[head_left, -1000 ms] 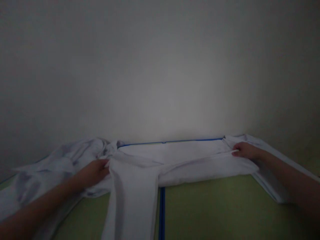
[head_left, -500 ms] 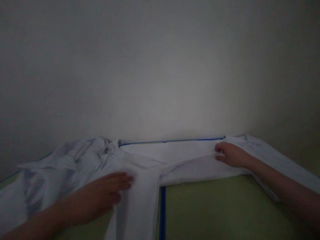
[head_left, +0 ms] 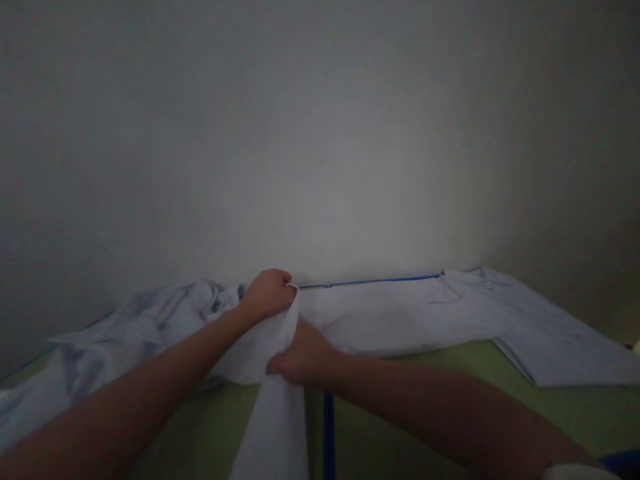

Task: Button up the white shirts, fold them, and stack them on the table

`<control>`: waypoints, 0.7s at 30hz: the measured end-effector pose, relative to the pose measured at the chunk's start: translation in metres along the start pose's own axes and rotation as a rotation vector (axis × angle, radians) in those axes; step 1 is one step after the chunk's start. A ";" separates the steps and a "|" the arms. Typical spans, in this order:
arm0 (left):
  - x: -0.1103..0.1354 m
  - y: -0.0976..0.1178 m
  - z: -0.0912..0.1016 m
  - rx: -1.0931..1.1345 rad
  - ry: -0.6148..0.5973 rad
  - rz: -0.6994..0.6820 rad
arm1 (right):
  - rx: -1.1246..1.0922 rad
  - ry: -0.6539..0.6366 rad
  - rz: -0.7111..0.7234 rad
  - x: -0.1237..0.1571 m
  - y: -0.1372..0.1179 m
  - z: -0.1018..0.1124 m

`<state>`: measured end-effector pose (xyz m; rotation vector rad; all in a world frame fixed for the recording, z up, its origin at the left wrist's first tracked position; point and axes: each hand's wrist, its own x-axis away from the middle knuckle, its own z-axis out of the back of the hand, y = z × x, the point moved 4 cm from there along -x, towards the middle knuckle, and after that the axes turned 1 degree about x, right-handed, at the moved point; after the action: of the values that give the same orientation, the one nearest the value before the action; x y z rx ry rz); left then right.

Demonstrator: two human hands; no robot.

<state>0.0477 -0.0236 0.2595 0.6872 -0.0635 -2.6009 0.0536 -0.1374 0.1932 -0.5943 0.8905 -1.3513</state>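
My left hand [head_left: 270, 293] is closed on the upper edge of a white garment [head_left: 277, 427] and holds that edge raised near the wall. Just below and to the right, my right hand [head_left: 306, 355] grips the same cloth, thumb over its front. From there a narrow sleeve-like part hangs down toward me. A long white band of fabric [head_left: 390, 317] lies flat along the wall, running to a wider spread portion [head_left: 545, 333] at the right. Whether all of it is one piece I cannot tell, since my hands hide the join.
Crumpled white cloth [head_left: 175, 313] is heaped at the left, partly behind my left forearm. Beneath everything is a green mat [head_left: 465, 393] with blue edging [head_left: 328, 433]. A bare grey wall [head_left: 330, 167] rises directly behind. The light is dim.
My left hand has moved up and right, and my right hand has come left to meet it. Both now grip the cloth, which is lifted and gathered where it lay flat.
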 end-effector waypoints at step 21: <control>-0.052 -0.075 -0.013 0.037 0.141 0.128 | 0.793 -0.181 -0.480 0.087 0.028 0.295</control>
<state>0.0639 0.0672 0.2608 0.8493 -0.1087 -2.4283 0.3108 -0.2555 0.3174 -0.2973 0.0112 -1.8898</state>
